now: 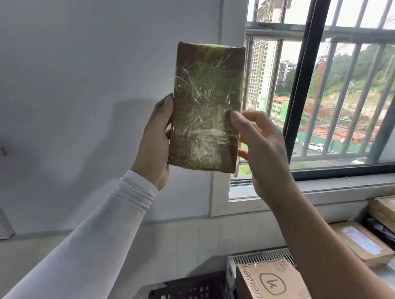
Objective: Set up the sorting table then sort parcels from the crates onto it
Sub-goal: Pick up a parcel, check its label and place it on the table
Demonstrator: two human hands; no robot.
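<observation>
I hold a flat brown cardboard parcel [206, 108], wrapped in shiny clear tape, upright at face height in front of the wall and window. My left hand [157, 142] grips its left edge, thumb on the front. My right hand [262, 150] pinches its lower right edge, thumb on the front and fingers behind. Low in view stands a white crate [232, 265] holding a printed cardboard box [274, 288], and beside it a black crate [191, 293].
Several cardboard parcels [363, 242] lie on a surface at the right under the barred window [332, 92]. A white wall fills the left. A pale floor shows at the lower left.
</observation>
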